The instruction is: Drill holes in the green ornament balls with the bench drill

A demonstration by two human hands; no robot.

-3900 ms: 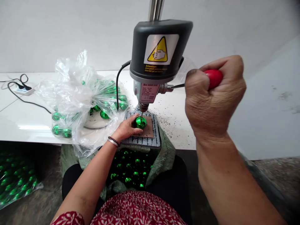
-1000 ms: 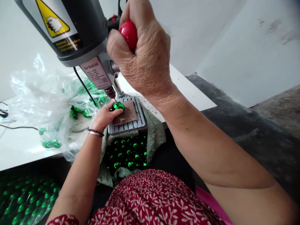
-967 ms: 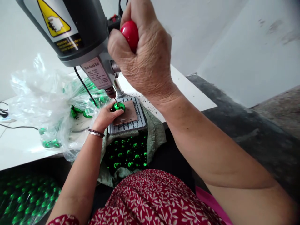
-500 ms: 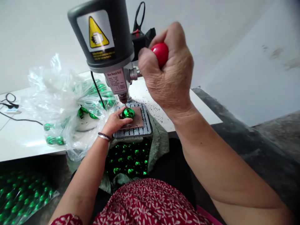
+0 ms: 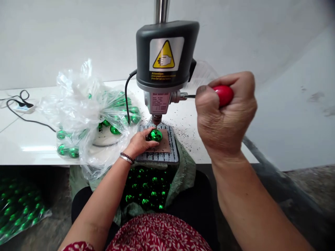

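Note:
My left hand is closed around the side of a shiny green ball-like piece, with thumb and fingers on its edge. The piece rests on a thin brown board on the base of a bench drill. Right above it is the drill chuck, and the thin bit reaches down to the piece's top; whether it is inside the piece I cannot tell. My right hand is wrapped round the red knob of the drill's lever, out to the right.
A clear plastic bag with green balls lies left on the white table. Below the base, an open green sack holds many green balls. Another filled bag stands lower left. Dark chips and a cord surround the drill.
The camera view has turned and levelled, so the drill and both hands appear farther right and lower. Both hands keep their grips, the left on the green piece and the right on the knob.

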